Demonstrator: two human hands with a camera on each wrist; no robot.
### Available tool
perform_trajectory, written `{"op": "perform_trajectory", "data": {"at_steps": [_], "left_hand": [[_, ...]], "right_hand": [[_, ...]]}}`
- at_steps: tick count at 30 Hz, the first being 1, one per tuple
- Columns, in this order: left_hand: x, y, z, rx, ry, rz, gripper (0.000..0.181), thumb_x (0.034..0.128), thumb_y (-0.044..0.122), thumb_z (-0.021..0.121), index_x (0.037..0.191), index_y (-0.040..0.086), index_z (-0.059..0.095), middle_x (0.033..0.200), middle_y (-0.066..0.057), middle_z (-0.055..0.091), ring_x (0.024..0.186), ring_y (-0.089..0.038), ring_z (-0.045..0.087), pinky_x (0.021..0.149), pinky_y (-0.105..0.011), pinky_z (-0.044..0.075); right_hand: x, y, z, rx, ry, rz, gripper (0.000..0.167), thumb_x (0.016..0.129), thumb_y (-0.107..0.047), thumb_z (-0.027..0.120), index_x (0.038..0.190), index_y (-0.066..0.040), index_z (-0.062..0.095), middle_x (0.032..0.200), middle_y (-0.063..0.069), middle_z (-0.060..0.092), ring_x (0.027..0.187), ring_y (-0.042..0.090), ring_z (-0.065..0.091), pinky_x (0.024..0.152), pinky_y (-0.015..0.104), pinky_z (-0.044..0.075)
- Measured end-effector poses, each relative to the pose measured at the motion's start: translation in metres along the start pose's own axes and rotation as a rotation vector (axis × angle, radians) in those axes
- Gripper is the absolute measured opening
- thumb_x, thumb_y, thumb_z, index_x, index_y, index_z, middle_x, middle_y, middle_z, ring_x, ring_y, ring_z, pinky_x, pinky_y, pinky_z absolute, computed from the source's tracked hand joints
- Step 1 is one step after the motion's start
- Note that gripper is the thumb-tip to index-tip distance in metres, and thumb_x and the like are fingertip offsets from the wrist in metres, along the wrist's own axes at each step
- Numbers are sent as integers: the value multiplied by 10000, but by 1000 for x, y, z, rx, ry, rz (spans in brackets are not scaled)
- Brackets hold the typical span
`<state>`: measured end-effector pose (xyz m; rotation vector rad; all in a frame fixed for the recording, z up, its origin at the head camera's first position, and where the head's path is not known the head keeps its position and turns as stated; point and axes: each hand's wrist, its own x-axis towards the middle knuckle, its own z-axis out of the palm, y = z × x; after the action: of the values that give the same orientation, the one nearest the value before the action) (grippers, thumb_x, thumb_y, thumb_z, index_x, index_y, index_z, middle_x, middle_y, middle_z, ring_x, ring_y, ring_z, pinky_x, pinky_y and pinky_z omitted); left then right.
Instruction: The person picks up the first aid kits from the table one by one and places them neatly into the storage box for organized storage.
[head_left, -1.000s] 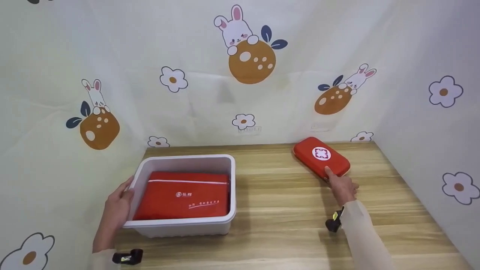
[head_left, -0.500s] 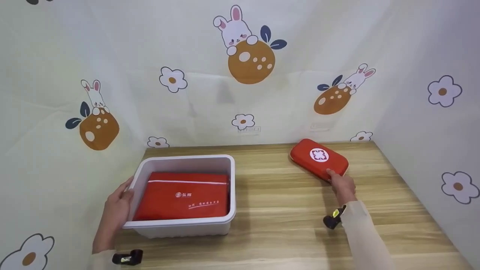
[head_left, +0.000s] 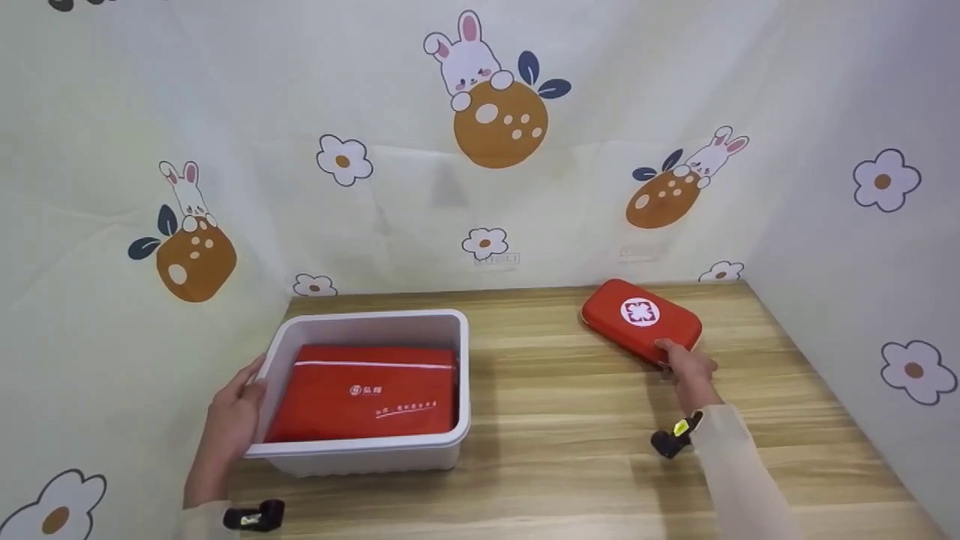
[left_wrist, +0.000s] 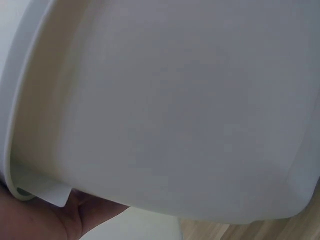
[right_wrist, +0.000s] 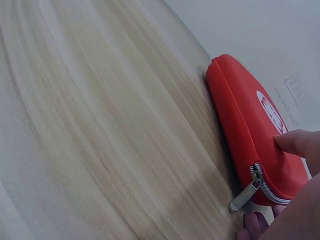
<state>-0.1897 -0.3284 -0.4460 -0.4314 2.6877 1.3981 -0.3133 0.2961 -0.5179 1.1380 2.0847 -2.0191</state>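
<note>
My left hand (head_left: 234, 416) grips the left rim of a white plastic bin (head_left: 360, 448), its fingers on the outside wall and under the rim's lip in the left wrist view. Inside the bin lies a flat red pouch (head_left: 367, 405) with a white stripe and white lettering. At the back right, my right hand (head_left: 690, 373) holds a red zippered first-aid case (head_left: 611, 311) by its near right corner. The thumb lies on the top and the other fingers are under the edge. A metal zipper pull (right_wrist: 245, 196) hangs from the case beside those fingers.
The wood-grain tabletop (head_left: 547, 420) runs between the bin and the case. Pale cloth walls (head_left: 405, 217) printed with rabbits, oranges and flowers stand at the back and both sides. The case lies near the back wall.
The red case has turned a little and come slightly nearer with my right hand. My left hand, the bin and the pouch have stayed in place.
</note>
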Motion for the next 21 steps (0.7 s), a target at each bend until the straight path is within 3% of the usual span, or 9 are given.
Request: {"op": "perform_trajectory", "data": {"at_steps": [5, 11, 18, 21], "left_hand": [[-1, -2, -2, -18, 6, -11, 591, 1079, 440, 228, 1623, 276, 67, 1665, -216, 176, 1481, -472, 249, 1157, -693, 282], [-2, -2, -2, -16, 6, -10, 605, 1073, 471, 235, 1622, 290, 56, 1672, -202, 165, 1486, -473, 244, 1159, -681, 288], [-2, -2, 2, -7, 10, -2, 591, 1078, 448, 226, 1622, 289, 57, 1673, -198, 167, 1486, -468, 254, 1170, -668, 280], [-1, -2, 2, 0, 10, 0, 587, 1078, 443, 225, 1621, 290, 61, 1673, -199, 165, 1490, -469, 246, 1174, -668, 273]], "right_hand": [[-2, 3, 2, 112, 11, 13, 806, 886, -262, 702, 1430, -47, 148, 1204, 48, 450, 1075, 172, 507, 904, 262, 517], [0, 7, 0, 231, -30, 19, 727, 893, -252, 724, 1468, -41, 332, 1183, -1, 567, 898, 64, 611, 896, 250, 552], [-5, 7, -5, 299, -62, 21, 710, 927, -376, 693, 1485, -64, 384, 762, -124, 651, 802, 47, 652, 933, 250, 560], [-7, 5, -3, 369, -68, 43, 715, 927, -346, 697, 1500, -76, 366, 786, -116, 646, 800, 51, 647, 887, 220, 567]]}}
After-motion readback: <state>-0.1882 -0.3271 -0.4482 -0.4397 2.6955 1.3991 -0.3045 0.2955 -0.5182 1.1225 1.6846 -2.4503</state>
